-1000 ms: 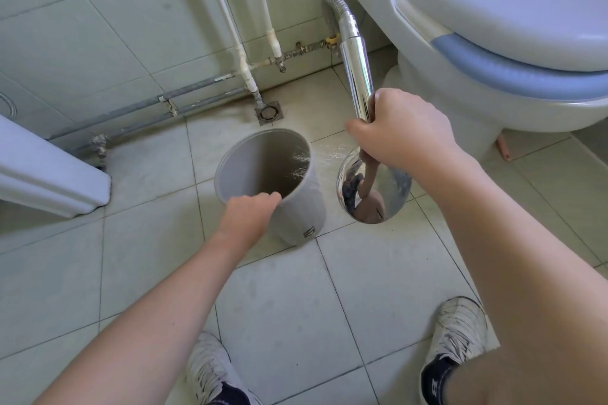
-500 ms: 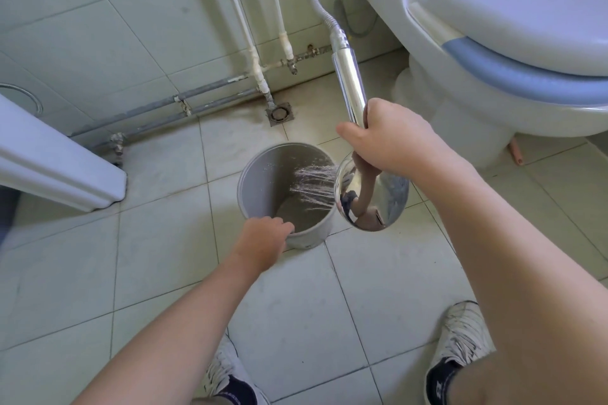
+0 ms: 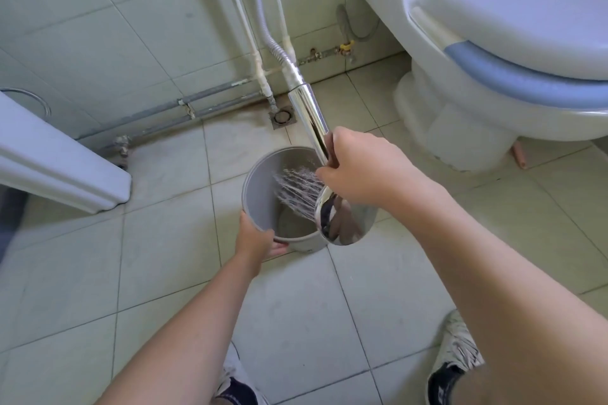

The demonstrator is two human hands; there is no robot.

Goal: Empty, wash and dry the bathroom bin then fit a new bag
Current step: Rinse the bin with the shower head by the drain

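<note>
A round grey bin stands on the tiled floor, its mouth facing up toward me and no bag inside. My left hand grips the near rim of the bin. My right hand holds the chrome shower head by its handle, over the bin's right side. Water sprays from the head leftward into the bin. The bin's right wall is hidden behind the shower head.
A white toilet with a blue seat fills the upper right. A floor drain and wall pipes lie behind the bin. A white fixture juts in at left. My two shoes are at the bottom.
The bin went from tilted to nearly upright. The shower head moved over its right side and water now sprays into it. My left hand shifted along the near rim.
</note>
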